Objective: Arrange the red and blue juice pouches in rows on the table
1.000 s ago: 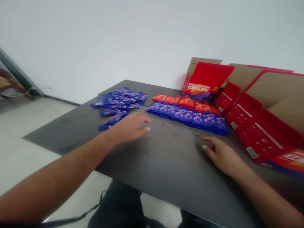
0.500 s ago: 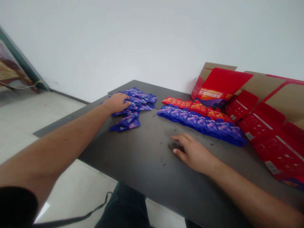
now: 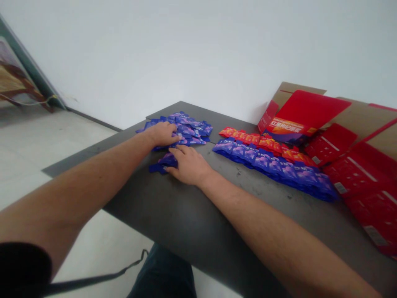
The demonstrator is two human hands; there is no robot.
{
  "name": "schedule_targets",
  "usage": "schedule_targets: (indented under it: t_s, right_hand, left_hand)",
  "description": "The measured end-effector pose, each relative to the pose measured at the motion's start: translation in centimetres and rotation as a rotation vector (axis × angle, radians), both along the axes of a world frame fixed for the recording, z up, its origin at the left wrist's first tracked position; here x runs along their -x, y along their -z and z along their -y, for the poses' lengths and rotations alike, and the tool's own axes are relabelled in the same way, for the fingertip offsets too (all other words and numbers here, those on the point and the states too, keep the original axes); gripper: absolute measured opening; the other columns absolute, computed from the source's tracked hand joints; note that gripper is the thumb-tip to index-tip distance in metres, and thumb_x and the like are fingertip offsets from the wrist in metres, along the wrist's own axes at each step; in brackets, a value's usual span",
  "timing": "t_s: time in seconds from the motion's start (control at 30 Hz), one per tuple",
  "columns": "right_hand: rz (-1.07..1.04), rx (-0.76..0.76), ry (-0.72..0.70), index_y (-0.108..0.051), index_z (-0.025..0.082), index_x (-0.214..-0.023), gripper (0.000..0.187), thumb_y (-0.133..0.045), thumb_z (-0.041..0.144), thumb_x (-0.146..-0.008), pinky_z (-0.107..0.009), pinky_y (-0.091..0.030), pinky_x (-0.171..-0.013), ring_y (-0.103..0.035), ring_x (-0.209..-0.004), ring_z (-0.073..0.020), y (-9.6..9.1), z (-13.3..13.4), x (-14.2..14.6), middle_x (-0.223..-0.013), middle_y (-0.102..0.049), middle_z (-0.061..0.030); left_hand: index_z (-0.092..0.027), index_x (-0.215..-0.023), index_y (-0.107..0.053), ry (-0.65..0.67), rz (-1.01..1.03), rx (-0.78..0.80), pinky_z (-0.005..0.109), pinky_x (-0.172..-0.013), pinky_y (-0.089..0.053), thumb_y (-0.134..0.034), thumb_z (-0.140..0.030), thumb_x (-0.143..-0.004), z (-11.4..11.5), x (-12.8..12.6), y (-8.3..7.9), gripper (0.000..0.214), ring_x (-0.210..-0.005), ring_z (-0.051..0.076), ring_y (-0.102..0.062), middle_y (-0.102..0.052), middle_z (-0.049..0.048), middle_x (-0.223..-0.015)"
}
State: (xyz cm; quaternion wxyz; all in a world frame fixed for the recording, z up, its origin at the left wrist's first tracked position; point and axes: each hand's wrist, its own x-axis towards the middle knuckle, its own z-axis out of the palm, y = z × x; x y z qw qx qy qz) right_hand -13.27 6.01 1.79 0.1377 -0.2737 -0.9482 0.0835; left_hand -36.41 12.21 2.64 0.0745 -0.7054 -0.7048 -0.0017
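My left hand (image 3: 161, 134) lies on the left side of a loose pile of blue foil sachets (image 3: 192, 130), its fingers reaching over them. My right hand (image 3: 187, 164) rests palm down close by, its fingertips over a small group of blue sachets (image 3: 164, 162) at the near end of the pile. Whether either hand grips a sachet is hidden. To the right, a neat overlapping row of blue sachets (image 3: 273, 167) lies along a row of red sachets (image 3: 248, 138), both out of reach of my fingers.
The dark grey table (image 3: 217, 215) has a bare stretch in front of my arms. A red printed carton (image 3: 297, 120) and flat red box blanks (image 3: 359, 178) stand at the right, leaning on cardboard. The floor lies beyond the table's left edge.
My right hand has slid left from the bare tabletop to the sachets beside my left hand. My left hand stays at the pile. The view has turned slightly left.
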Motion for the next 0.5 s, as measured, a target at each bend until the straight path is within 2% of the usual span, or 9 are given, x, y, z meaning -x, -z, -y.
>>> schedule_targets:
  t_s: [0.1, 0.17, 0.33, 0.5]
  right_hand:
    - [0.061, 0.014, 0.037, -0.052, 0.028, -0.166, 0.077, -0.066, 0.066, -0.101, -0.064, -0.042, -0.124, -0.042, -0.156, -0.0431, 0.6, -0.1, 1.1, -0.171, -0.047, -0.0158]
    - [0.079, 0.010, 0.050, -0.054, 0.030, -0.164, 0.076, -0.062, 0.070, -0.101, -0.065, -0.044, -0.121, -0.043, -0.154, -0.0450, 0.8, 0.0, 1.3, -0.168, -0.050, -0.0164]
    - [0.100, -0.024, 0.034, -0.068, 0.029, -0.148, 0.066, -0.060, 0.073, -0.100, -0.061, -0.047, -0.117, -0.050, -0.146, -0.0432, 0.7, 0.3, 1.1, -0.154, -0.059, -0.0165]
    - [0.080, -0.085, -0.015, -0.068, 0.026, -0.146, 0.066, -0.063, 0.072, -0.100, -0.060, -0.045, -0.118, -0.050, -0.145, -0.0416, 0.9, 0.7, 0.2, -0.151, -0.061, -0.0183]
  left_hand:
    - [-0.009, -0.151, -0.062, 0.043, -0.004, -0.005, 0.042, -0.116, -0.044, -0.042, -0.063, -0.104, 0.0, 0.2, 0.7, 0.075, -0.136, 0.036, -0.064, -0.070, 0.0221, -0.144]
    - [-0.008, -0.151, -0.062, 0.052, -0.007, -0.006, 0.043, -0.116, -0.044, -0.042, -0.064, -0.104, 0.1, 0.2, 0.9, 0.076, -0.136, 0.037, -0.064, -0.070, 0.0229, -0.144]
    - [-0.010, -0.150, -0.062, 0.058, -0.031, -0.016, 0.046, -0.114, -0.045, -0.045, -0.069, -0.102, 0.9, -0.2, 0.9, 0.078, -0.133, 0.040, -0.064, -0.069, 0.0238, -0.141]
    - [-0.013, -0.149, -0.063, 0.075, 0.012, -0.050, 0.047, -0.115, -0.045, -0.048, -0.069, -0.101, 2.6, -1.0, 1.5, 0.076, -0.129, 0.038, -0.063, -0.069, 0.0219, -0.138]
